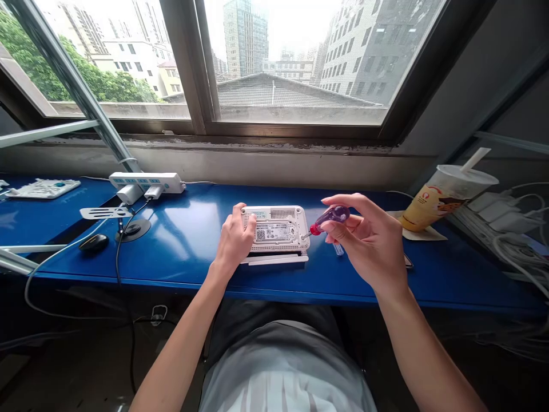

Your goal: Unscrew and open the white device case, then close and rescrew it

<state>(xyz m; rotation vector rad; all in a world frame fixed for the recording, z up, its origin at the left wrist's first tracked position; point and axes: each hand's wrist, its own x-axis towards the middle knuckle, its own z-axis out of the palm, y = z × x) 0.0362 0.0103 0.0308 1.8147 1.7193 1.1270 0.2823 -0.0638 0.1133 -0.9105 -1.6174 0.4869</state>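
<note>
A white router (281, 214) lies on the blue table with its labelled underside up, its white antennas (278, 259) along the near side. My left hand (237, 237) grips the router's left end, thumb on top and fingers over the far edge. In my right hand (364, 234) is a screwdriver (334, 214) with a purple and red handle, held between thumb and fingers. Its shaft slants down to the left, and the tip meets the router's right side near a corner. Whether a screw sits under the tip is too small to tell. A small clear-blue object (338, 249) lies below the screwdriver, partly behind my right hand.
A white power strip (148, 182) with plugs stands at the back left. Near it are a black mouse (93, 243), a cable and a round grommet (134, 230). White casing parts (43, 189) lie far left. A drink cup (441, 197) and piled white adapters (497, 214) stand right.
</note>
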